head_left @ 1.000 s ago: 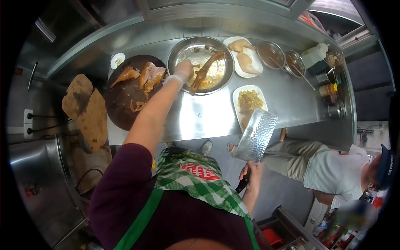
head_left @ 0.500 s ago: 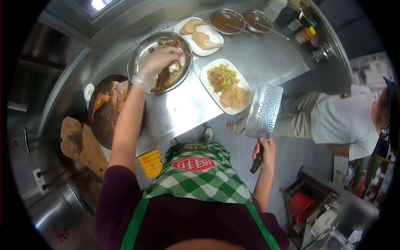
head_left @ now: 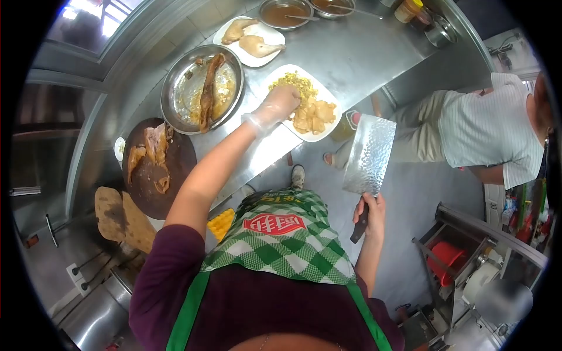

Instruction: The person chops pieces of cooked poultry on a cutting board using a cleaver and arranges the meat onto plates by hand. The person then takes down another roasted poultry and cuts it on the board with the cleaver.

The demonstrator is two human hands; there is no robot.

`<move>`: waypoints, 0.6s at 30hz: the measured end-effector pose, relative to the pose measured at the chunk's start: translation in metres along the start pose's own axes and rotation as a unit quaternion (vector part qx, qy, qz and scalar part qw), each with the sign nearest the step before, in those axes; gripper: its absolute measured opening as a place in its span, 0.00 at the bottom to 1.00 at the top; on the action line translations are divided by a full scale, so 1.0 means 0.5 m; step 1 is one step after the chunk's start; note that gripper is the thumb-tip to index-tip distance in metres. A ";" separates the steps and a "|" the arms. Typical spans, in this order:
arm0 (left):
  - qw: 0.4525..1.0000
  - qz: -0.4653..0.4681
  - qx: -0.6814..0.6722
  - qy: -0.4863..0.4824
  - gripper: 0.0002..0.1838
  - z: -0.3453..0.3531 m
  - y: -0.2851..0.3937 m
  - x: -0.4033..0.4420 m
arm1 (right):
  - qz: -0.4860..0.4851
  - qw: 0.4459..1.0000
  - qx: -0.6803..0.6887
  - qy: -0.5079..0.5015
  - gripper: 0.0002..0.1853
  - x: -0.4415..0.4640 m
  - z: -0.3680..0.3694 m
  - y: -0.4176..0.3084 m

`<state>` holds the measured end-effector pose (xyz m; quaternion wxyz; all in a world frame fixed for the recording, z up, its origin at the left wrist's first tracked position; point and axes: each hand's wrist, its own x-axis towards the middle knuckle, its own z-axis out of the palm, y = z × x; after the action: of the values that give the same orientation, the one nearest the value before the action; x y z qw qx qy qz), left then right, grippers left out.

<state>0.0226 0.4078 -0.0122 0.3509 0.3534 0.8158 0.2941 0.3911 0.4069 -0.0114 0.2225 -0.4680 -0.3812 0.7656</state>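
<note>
My left hand (head_left: 280, 104), in a clear plastic glove, reaches over the left edge of a white plate (head_left: 321, 137). Its fingers are bunched at the yellow-green chopped food (head_left: 300, 83); what they hold, if anything, is hidden. Pale slices (head_left: 315, 116) lie on the plate's near part. My right hand (head_left: 371, 213) grips the dark handle of a broad cleaver (head_left: 370, 154), blade raised beside the counter. A steel basin (head_left: 168, 99) holds a long brown piece of meat (head_left: 208, 96). Cut cooked poultry (head_left: 156, 146) rests on a round dark board (head_left: 149, 199).
Two pale poultry legs lie on another white plate (head_left: 257, 61) behind. Steel bowls of brown sauce (head_left: 285, 14) stand at the counter's back. A person in a striped shirt (head_left: 497, 126) stands at the right. A red container (head_left: 446, 261) sits at lower right.
My left hand has moved right from the steel basin to the plate of chopped food. The cleaver stays in my right hand. The view has shifted, so the counter appears farther left.
</note>
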 end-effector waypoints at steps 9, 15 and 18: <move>0.995 0.074 0.052 0.045 0.11 0.006 -0.046 0.006 | 0.006 1.000 0.001 -0.014 0.05 0.028 -0.019 -0.012; 0.997 0.032 0.055 -0.049 0.12 -0.003 -0.018 -0.002 | 0.002 1.000 0.002 -0.029 0.05 0.037 -0.023 -0.004; 0.998 0.043 0.036 -0.011 0.12 -0.004 -0.024 -0.013 | 0.001 1.000 0.003 -0.028 0.05 0.035 -0.026 -0.003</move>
<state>0.0197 0.3954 -0.0173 0.3337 0.4041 0.8060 0.2752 0.3944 0.4250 -0.0235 0.2125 -0.4461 -0.3850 0.7795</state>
